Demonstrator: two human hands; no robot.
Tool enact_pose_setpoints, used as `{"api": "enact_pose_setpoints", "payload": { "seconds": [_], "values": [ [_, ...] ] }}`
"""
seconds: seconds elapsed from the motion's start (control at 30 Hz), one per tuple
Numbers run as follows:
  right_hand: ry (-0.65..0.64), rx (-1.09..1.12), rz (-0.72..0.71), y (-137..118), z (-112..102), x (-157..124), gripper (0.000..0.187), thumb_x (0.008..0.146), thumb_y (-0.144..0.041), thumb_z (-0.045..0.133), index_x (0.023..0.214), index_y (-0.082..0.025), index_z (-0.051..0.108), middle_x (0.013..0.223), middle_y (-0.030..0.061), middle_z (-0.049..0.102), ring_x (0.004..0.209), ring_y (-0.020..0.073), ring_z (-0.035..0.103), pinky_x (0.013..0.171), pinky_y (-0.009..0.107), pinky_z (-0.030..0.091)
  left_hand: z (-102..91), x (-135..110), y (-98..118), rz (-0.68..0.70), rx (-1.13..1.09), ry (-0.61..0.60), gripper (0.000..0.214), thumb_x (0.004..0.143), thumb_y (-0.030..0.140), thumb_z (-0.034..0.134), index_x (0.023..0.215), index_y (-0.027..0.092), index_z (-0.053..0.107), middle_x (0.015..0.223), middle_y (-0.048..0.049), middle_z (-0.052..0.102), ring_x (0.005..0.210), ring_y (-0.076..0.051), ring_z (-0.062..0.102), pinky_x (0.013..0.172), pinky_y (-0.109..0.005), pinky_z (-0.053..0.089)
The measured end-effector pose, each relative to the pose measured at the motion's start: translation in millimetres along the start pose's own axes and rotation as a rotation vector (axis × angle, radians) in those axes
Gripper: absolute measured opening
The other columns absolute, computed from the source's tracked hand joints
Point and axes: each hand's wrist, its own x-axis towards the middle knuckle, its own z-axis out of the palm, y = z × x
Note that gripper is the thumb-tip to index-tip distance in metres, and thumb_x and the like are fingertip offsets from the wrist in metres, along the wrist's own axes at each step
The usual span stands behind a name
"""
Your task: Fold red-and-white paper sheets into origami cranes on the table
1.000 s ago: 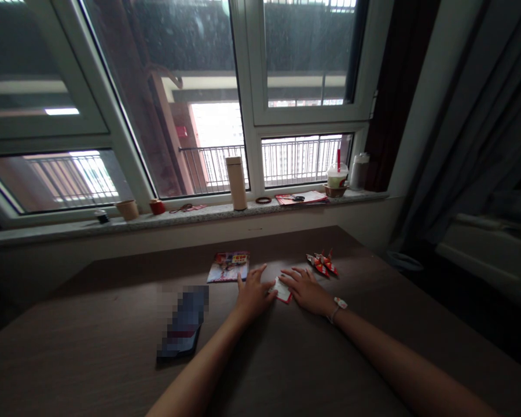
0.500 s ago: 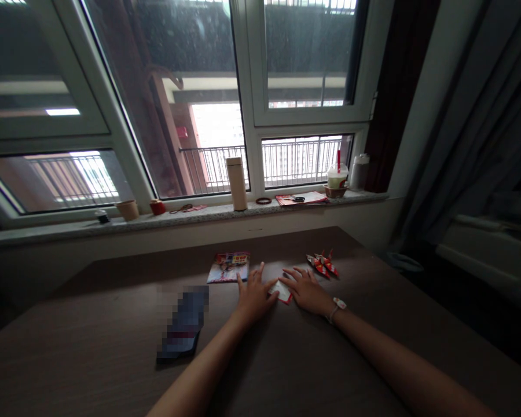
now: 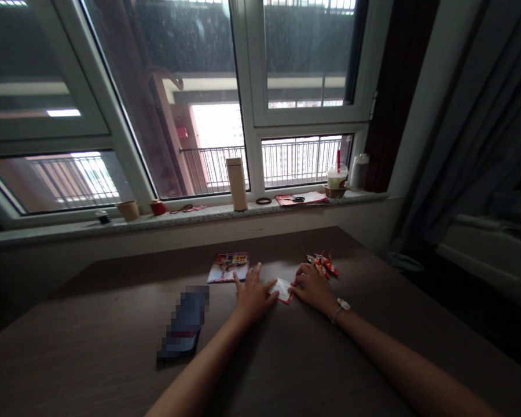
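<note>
A small white sheet of origami paper with red edges lies on the table between my hands. My left hand rests flat with its fingers spread, its thumb and index finger touching the paper's left side. My right hand, a bracelet at its wrist, has curled fingers. Its thumb and index finger pinch the paper's right corner. Just beyond that hand sit several red and white folded paper cranes, partly hidden by its knuckles.
A colourful printed packet and a pixelated dark phone-like object lie to the left on the brown table. Along the windowsill stand a beige flask, a paper cup, a drink cup with a straw and scissors on papers.
My right hand has drawn back slightly to the right, its fingers going from stretched over the paper to curled at its right corner. The left hand has barely moved.
</note>
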Motion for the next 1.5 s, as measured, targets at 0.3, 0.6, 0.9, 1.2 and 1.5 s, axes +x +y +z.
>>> {"api": "enact_pose_setpoints", "payload": {
  "seconds": [0.3, 0.6, 0.9, 1.2, 1.5],
  "values": [
    [0.035, -0.056, -0.016, 4.3, 0.9, 0.0, 0.029, 0.084, -0.046, 0.067, 0.076, -0.019, 0.069, 0.097, 0.0067, 0.063, 0.104, 0.0248, 0.055, 0.098, 0.039, 0.038, -0.1, -0.7, -1.3, -0.030, -0.014, -0.045, 0.043, 0.088, 0.060, 0.050, 0.129, 0.048, 0.058, 0.156, -0.0054, 0.036, 0.142, -0.041, 0.029, 0.105, -0.079, 0.000],
    [0.017, 0.122, -0.214, 10.2, 16.2, 1.0, 0.019, 0.091, -0.024, 0.060, 0.107, -0.028, 0.069, 0.118, 0.0047, 0.064, 0.116, 0.0226, 0.054, 0.107, 0.044, 0.034, 0.6, -1.2, -3.2, -0.040, -0.054, -0.114, 0.044, 0.091, 0.057, 0.048, 0.135, 0.052, 0.049, 0.162, -0.0019, 0.025, 0.146, -0.037, 0.022, 0.105, -0.079, -0.007],
    [-0.001, 0.131, -0.115, 11.8, 17.8, 1.8, 0.027, 0.090, -0.029, 0.061, 0.114, -0.024, 0.070, 0.120, 0.0102, 0.062, 0.117, 0.0261, 0.053, 0.107, 0.044, 0.037, -6.3, -3.4, 0.3, -0.011, -0.113, 0.005, 0.026, 0.088, 0.045, 0.062, 0.112, 0.040, 0.071, 0.157, -0.0055, 0.035, 0.142, -0.033, 0.032, 0.109, -0.076, -0.004],
    [-0.023, 0.284, -0.057, 16.9, 24.5, 6.4, 0.020, 0.086, -0.028, 0.066, 0.102, -0.021, 0.075, 0.114, 0.0101, 0.063, 0.112, 0.0258, 0.055, 0.103, 0.041, 0.040, -3.5, 0.0, -4.6, -0.091, -0.181, -0.024, 0.033, 0.088, 0.038, 0.062, 0.121, 0.037, 0.066, 0.155, -0.0093, 0.036, 0.141, -0.034, 0.034, 0.108, -0.077, 0.005],
    [-0.036, 0.440, -0.035, 19.7, 25.4, 8.4, 0.020, 0.082, -0.022, 0.066, 0.100, -0.023, 0.074, 0.115, 0.0080, 0.063, 0.115, 0.0254, 0.053, 0.105, 0.042, 0.038, -0.7, 1.2, -8.2, -0.093, -0.258, -0.044, 0.022, 0.085, 0.035, 0.066, 0.106, 0.033, 0.071, 0.154, -0.0079, 0.038, 0.142, -0.034, 0.030, 0.109, -0.076, 0.003]
  ]
}}
